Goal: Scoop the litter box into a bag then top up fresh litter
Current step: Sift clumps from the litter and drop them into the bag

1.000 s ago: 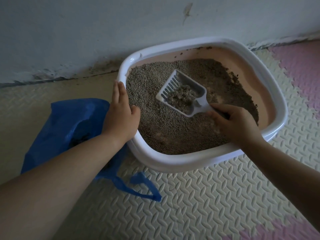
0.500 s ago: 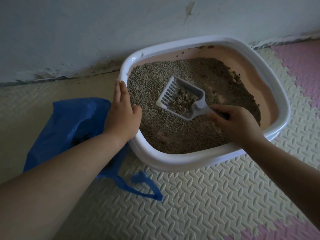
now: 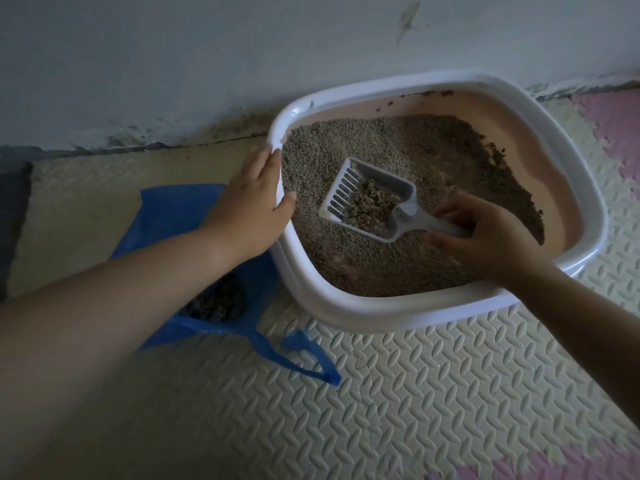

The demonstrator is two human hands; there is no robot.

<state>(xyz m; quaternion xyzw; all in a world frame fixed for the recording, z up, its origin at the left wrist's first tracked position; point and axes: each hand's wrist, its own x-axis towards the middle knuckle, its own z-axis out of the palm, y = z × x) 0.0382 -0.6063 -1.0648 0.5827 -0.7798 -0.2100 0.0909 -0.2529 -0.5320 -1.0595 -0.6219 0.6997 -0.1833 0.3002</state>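
At the nine o'clock edge of the litter box (image 3: 381, 318), the left hand (image 3: 249, 209) lies flat on the white rim, fingers straight and together pointing toward twelve o'clock, with the thumb reaching over the lip above the litter (image 3: 339, 147); it grasps nothing. Toward four o'clock inside the box, the right hand (image 3: 485, 233) has its fingers curled tight around the handle of the grey scoop (image 3: 398, 188). The slotted scoop head sits near the box's centre, pointing to ten o'clock, and carries a small heap of clumps (image 3: 369, 206). Whether the scoop touches the litter or is lifted just clear of it cannot be told. Litter covers most of the pinkish floor of the box, thinner toward three o'clock. A blue bag (image 3: 166, 216) lies open on the floor just beside the box at its eight o'clock, partly under the left forearm, with dark scooped material (image 3: 218, 303) inside. Box and bag rest on a cream foam mat (image 3: 415, 393), against a pale wall (image 3: 207, 64) at twelve o'clock.
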